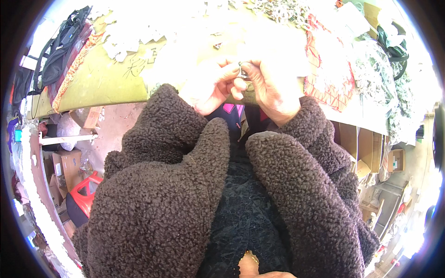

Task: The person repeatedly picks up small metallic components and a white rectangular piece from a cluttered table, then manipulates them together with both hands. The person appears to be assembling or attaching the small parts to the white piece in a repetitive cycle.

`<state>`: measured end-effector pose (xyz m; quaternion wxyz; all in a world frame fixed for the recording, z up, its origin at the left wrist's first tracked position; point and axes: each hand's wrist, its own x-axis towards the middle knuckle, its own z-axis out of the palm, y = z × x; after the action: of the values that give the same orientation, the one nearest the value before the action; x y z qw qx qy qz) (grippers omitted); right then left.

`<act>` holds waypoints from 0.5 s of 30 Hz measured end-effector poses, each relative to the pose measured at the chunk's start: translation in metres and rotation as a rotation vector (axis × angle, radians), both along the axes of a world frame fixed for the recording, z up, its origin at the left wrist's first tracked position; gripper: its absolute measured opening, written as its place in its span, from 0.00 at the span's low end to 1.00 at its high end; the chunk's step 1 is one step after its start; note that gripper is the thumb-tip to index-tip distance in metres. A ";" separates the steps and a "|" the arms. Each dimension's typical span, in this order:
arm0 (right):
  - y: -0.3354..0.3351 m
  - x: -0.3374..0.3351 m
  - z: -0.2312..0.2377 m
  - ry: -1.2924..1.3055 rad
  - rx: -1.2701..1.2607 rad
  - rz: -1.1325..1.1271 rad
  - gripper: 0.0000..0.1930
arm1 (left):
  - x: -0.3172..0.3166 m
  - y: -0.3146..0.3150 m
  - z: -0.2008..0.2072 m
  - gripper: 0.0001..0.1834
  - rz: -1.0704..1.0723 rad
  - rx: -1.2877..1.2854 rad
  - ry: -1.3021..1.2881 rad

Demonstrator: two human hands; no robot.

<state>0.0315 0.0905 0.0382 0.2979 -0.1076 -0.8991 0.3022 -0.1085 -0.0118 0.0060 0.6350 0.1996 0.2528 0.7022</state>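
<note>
Both of my hands meet over the near edge of a yellowish table (109,85). Between their fingertips is a small dark metal piece (242,73), too small to name. My left hand (215,88) pinches it from the left, thumb and forefinger together and the other fingers curled. From the right, my right hand (273,90) grips the same piece between thumb and bent forefinger. Strong glare washes out the tabletop just beyond my hands. Brown fleecy sleeves cover both forearms.
White pieces (123,41) lie at the table's far left, by a black bag (65,46). Right of my hands is a red mesh bag (327,69), with clear plastic bags (382,78) beyond. Cardboard boxes (67,169) and a red plastic stool (85,197) stand low at left.
</note>
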 end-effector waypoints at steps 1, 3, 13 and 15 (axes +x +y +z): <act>-0.002 -0.001 -0.003 0.011 -0.052 0.002 0.07 | 0.000 -0.001 0.000 0.09 0.004 0.008 -0.019; -0.009 -0.006 -0.010 0.073 -0.383 0.125 0.08 | 0.001 -0.001 0.001 0.09 0.012 0.001 -0.062; -0.003 0.019 0.020 -0.079 0.081 -0.049 0.17 | 0.002 -0.012 0.003 0.10 -0.099 0.015 0.106; -0.001 0.025 0.026 -0.213 0.018 0.035 0.16 | 0.007 -0.016 0.002 0.11 -0.188 -0.013 0.139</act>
<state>0.0560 0.0895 0.0639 0.1961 -0.1208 -0.9301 0.2860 -0.1015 -0.0281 0.0079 0.6801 0.2663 0.2811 0.6225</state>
